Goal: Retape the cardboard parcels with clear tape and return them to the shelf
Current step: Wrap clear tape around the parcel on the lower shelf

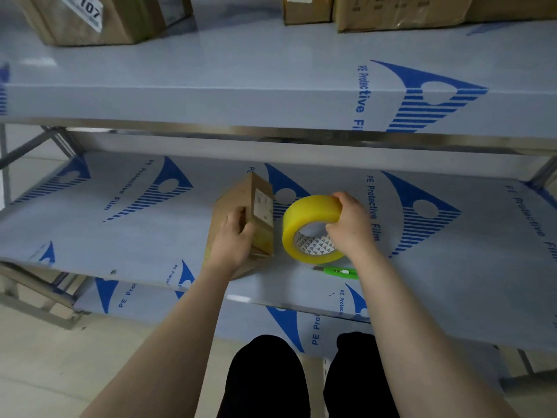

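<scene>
Black-clad knees [268, 372] face a shelf [120, 236] printed "PE Protective Film"; left hand [232, 239] grips a labelled cardboard parcel [244, 197], right hand [349, 224] grips a yellow tape roll [307, 218], green cutter [340, 271] near the front edge

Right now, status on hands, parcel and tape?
Left hand grips small parcel on shelf. Right hand holds tape roll beside it. Green cutter lies by right wrist.

Green box cutter [337, 271] lying flat on blue-printed protective film [211, 95]; pale floor [39, 375] below.
</scene>
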